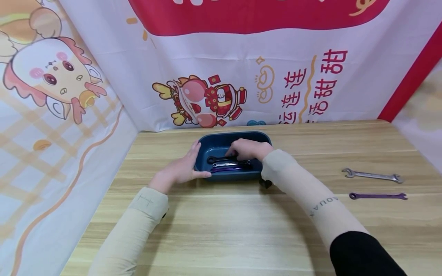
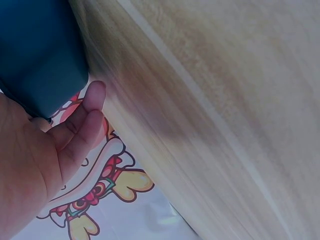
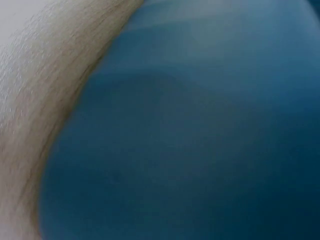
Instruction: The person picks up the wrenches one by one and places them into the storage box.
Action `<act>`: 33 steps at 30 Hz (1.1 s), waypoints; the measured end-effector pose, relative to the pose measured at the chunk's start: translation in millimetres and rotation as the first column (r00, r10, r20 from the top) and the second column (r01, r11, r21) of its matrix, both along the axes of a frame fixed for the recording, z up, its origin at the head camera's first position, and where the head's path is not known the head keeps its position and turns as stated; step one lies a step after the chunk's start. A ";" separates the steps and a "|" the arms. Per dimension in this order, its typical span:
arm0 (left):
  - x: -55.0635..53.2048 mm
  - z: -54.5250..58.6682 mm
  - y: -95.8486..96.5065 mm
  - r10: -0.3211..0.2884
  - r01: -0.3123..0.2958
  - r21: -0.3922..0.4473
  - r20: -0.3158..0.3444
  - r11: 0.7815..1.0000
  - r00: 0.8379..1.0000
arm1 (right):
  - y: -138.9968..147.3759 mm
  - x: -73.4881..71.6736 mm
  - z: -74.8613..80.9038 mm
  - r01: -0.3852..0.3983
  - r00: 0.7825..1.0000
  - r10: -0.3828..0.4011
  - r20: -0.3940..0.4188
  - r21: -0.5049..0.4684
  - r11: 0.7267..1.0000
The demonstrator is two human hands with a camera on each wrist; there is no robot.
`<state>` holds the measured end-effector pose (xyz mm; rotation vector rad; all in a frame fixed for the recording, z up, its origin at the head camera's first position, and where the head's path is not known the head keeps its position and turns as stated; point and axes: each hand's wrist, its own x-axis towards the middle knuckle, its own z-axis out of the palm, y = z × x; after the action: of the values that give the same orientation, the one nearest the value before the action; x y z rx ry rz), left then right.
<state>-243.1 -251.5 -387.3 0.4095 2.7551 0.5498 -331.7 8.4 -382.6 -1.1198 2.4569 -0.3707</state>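
A dark blue rectangular box (image 1: 233, 176) stands on the table, holding several wrenches. My left hand (image 1: 183, 166) rests against its left end, fingers fairly straight along the side and thumb at the front rim. In the left wrist view, two fingers lie beside the blue wall. My right hand (image 1: 248, 148) reaches into the box with curled fingers at the right end of a black wrench (image 1: 218, 159); the fingertips are partly hidden. In front of it lie a silver wrench (image 1: 226, 164) and a purple wrench (image 1: 224, 169). Blue wall fills most of the right wrist view, blurred.
On the table's right side lie a silver open-end wrench (image 1: 374, 176) and, nearer, a purple combination wrench (image 1: 378, 196). A printed white and red cloth (image 1: 214, 53) hangs behind the wood-grain table (image 1: 221, 226); another printed cloth (image 1: 100, 168) hangs at the left.
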 end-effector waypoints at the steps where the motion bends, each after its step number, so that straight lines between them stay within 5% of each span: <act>1: -0.1 -0.1 0.1 0.000 0.000 -0.002 -0.001 1.000 1.000 | 0.7 0.2 0.9 -0.003 1.000 0.003 0.002 -0.004 1.000; 33: -1.7 -3.4 -1.6 -0.001 0.001 -0.016 -0.004 1.000 1.000 | 29.7 17.6 30.6 -0.039 0.995 0.027 -0.091 -0.138 0.990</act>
<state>-244.8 -253.1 -390.7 0.4089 2.7610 0.5270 -314.2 38.1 -352.0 -1.2584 2.5188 -0.4998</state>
